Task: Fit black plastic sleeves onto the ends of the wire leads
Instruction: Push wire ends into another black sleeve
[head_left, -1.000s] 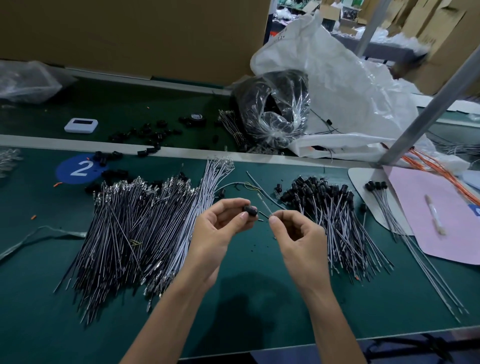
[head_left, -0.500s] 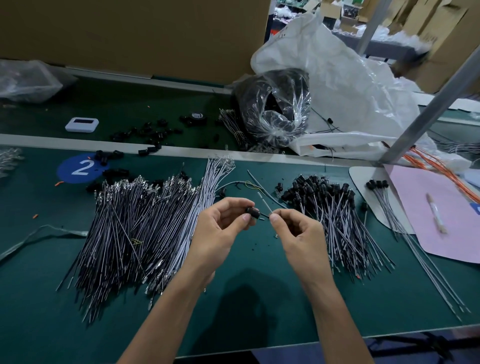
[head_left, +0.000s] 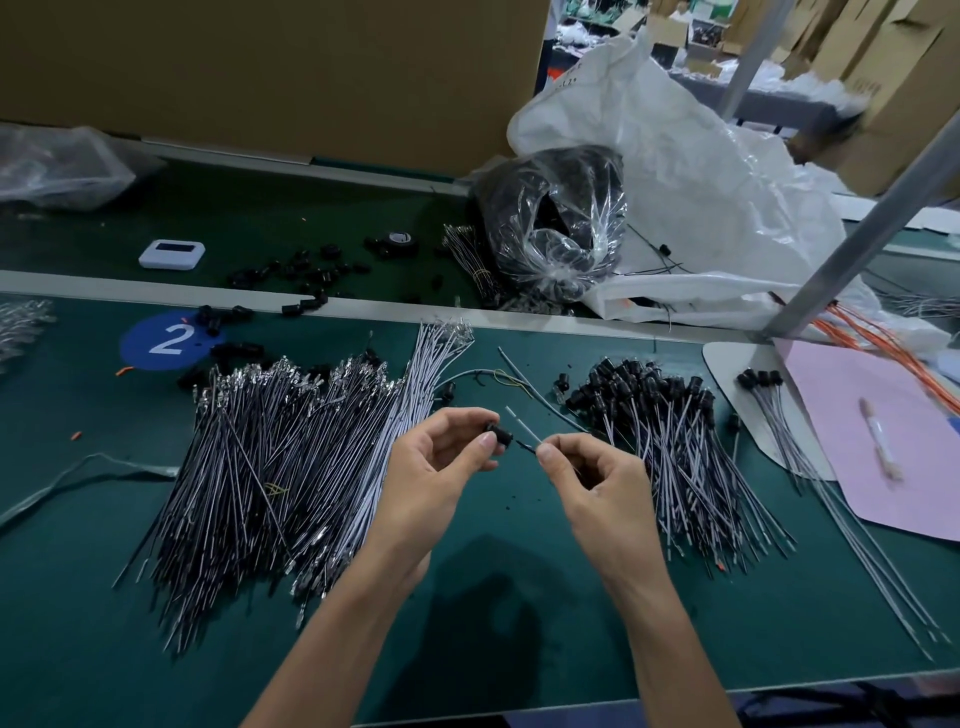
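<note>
Hands meet above the dark green bench mat in the head view, the only one. The left hand pinches a small black plastic sleeve between thumb and fingertips. The right hand pinches a thin wire lead close to its end, the other fingers curled. The lead's short dark tip sticks out leftward and slightly up from the pinch, its long axis aimed at the sleeve. Tip and sleeve are just apart, not yet joined. The sleeve lies left of the tip; whether its bore lines up with the wire is too small to tell. The sleeve looks ready to slide on along that line. A heap of bare grey leads lies left, and a heap of black-capped leads right.
</note>
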